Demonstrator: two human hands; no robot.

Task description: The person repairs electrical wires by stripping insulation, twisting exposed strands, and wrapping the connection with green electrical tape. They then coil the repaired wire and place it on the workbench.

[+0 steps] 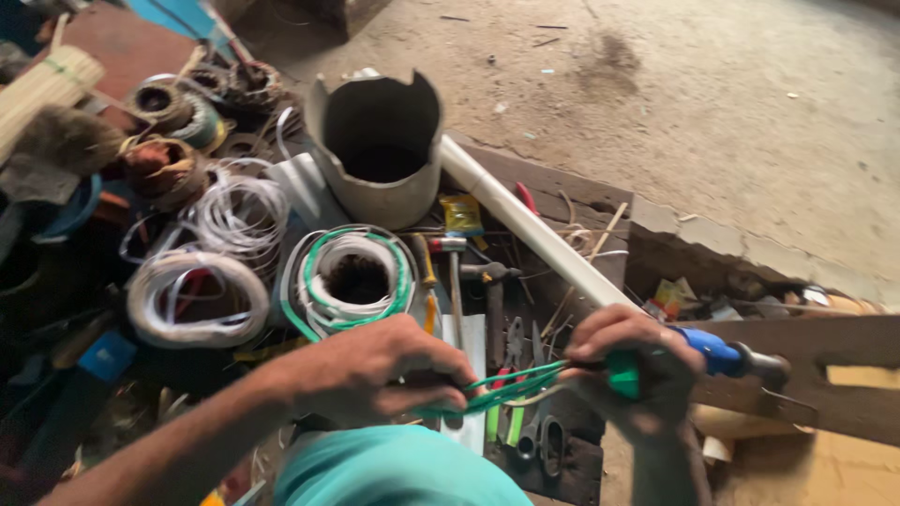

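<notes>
Two hands work a green wire (511, 382) stretched between them near the bench edge: left hand (370, 367) pinches its looped end, right hand (637, 370) grips a blue-handled tool (717, 352) closed at the other end, coils (352, 278) lying beyond.

small yellow packet (461, 215) beside the white pipe (525, 225), crumpled coloured wrapper (668, 298) further right

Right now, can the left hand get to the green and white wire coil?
Probably yes, once free: the left hand grips green wires, and the coil lies just beyond it with nothing between.
</notes>
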